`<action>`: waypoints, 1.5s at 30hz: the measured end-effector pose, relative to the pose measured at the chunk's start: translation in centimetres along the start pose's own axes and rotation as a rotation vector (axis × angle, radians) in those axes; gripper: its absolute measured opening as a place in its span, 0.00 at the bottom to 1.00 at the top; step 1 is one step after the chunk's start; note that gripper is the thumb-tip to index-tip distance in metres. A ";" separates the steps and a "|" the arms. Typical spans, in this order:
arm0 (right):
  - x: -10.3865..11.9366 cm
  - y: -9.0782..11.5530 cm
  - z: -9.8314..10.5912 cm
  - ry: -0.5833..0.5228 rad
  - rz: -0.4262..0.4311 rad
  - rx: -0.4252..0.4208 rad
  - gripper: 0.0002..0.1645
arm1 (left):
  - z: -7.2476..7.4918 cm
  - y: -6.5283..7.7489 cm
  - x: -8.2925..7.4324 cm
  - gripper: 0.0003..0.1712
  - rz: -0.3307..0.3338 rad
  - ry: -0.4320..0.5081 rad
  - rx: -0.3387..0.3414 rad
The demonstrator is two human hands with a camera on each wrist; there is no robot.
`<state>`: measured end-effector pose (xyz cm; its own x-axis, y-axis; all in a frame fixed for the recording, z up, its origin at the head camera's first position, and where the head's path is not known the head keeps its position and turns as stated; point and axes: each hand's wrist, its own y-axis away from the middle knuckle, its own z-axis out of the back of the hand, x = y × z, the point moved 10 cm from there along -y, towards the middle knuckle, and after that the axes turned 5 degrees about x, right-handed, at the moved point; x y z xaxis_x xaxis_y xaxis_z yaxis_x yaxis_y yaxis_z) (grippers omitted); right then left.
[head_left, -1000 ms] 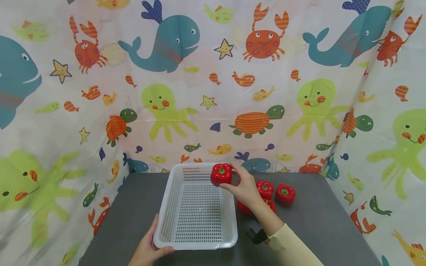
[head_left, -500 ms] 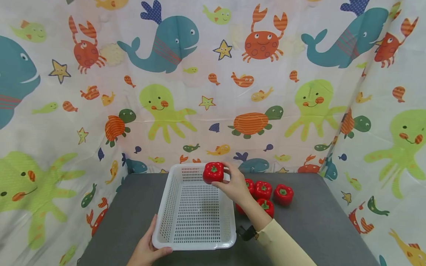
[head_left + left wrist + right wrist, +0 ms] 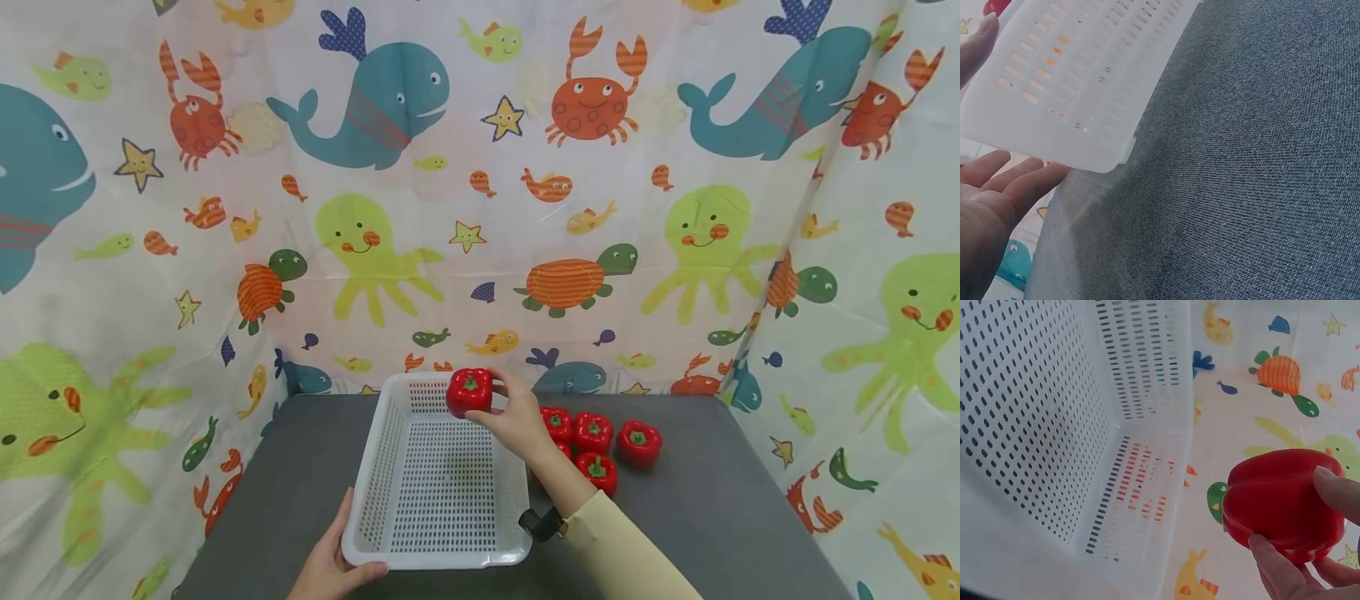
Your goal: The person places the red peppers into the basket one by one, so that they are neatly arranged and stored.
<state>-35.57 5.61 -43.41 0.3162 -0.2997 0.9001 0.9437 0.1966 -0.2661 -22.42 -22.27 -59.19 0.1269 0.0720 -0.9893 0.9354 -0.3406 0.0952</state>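
A white perforated plastic basket (image 3: 442, 500) lies in the middle of the table in the head view, with nothing inside. My left hand (image 3: 332, 557) holds its near left corner, thumb along the front and fingers along the left side; the left wrist view shows thumb and fingertips at the basket wall (image 3: 1054, 119). Above the basket's far right part, my right hand (image 3: 517, 423) grips a glossy red bell pepper (image 3: 469, 393) with its green stem facing up. Thumb and fingers around the pepper (image 3: 1282, 503) also show in the right wrist view.
Several red bell peppers (image 3: 592, 432) sit clustered on the dark grey table (image 3: 705, 500), right of the basket, partly behind the right forearm. One pepper (image 3: 639, 442) stands slightly apart at the right. A sea-animal printed curtain (image 3: 480, 208) encloses the back and sides.
My right hand has carried the pepper leftward, from the basket's right rim to farther over its far part. My left hand has stayed at the basket's corner.
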 end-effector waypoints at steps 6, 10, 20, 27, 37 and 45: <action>0.0 -0.6 -0.8 0.016 0.013 -0.006 0.46 | -0.1 -0.1 -0.3 0.72 -0.022 -0.002 0.002; 0.0 -1.0 -1.3 0.049 0.008 -0.007 0.45 | 0.1 -0.2 0.0 0.72 -0.006 -0.006 -0.010; -0.5 -1.8 -2.8 0.038 -0.017 0.016 0.44 | 0.1 0.0 0.1 0.72 0.001 -0.001 0.009; -1.4 -2.3 -4.0 0.003 -0.040 0.037 0.45 | 0.0 0.0 0.1 0.72 -0.009 0.010 0.030; -2.7 -3.3 -5.7 -0.017 -0.088 0.054 0.47 | 0.2 0.2 0.2 0.73 -0.018 0.030 0.029; -4.1 -3.8 -6.8 -0.001 -0.166 0.041 0.47 | -0.2 0.2 0.0 0.73 -0.014 0.043 0.065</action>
<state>-39.73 -0.27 -48.41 0.1561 -0.3298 0.9311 0.9782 0.1822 -0.0994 -22.19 -22.15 -59.19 0.1296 0.1169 -0.9847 0.9139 -0.3994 0.0729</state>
